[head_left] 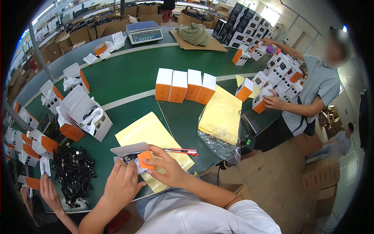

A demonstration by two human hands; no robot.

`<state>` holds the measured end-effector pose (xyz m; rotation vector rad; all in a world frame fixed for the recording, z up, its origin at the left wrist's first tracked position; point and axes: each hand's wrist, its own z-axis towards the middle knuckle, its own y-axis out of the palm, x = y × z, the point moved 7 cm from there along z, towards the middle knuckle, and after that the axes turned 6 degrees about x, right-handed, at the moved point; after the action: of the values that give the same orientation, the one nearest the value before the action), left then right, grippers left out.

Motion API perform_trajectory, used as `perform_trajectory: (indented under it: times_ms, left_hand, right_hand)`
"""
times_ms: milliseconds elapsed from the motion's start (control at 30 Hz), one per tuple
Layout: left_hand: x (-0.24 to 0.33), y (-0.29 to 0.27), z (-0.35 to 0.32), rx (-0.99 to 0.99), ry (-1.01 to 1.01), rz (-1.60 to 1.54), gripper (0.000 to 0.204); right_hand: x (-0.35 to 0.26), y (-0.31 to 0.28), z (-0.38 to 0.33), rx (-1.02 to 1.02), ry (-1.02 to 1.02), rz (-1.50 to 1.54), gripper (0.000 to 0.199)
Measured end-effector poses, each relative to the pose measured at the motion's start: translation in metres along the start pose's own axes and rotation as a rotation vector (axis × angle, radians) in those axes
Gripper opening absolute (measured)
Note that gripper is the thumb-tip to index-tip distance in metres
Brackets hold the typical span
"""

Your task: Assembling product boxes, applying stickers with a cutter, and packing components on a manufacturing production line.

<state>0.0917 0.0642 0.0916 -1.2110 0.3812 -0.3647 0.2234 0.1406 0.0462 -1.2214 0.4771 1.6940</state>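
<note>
Gripping the small orange-and-white box with my left hand and right hand, I risk tearing its open flap if I press unevenly.

Left hand fingers curled forward, right hand beside it, fingers spread, forearms converging

Green worktable, tan floor, bright window.
</note>
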Motion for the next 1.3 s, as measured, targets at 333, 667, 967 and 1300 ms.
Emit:
perform_trajectory:
  times_ms: [333, 667, 967, 1300]
  left_hand:
    - [-0.036, 0.035, -0.07, 0.731, -0.613, -0.714, 0.036]
    - [-0.082, 0.095, -0.073, 0.89, -0.715, -1.162, 0.078]
    - [-0.058, 0.06, -0.015, 0.59, -0.436, -1.335, 0.033]
    - [-0.04, 0.03, -0.027, 0.549, -0.394, -1.118, 0.035]
  right_hand:
    - [0.015, 0.008, 0.005, 0.029, -0.038, 0.014, 0.017]
    - [0.023, 0.013, 0.017, 0.107, 0.315, 0.521, 0.064]
    - [0.007, 0.01, 0.029, -0.06, 0.045, 0.25, 0.069]
    - [-0.01, 0.012, 0.027, -0.203, -0.028, 0.05, 0.031]
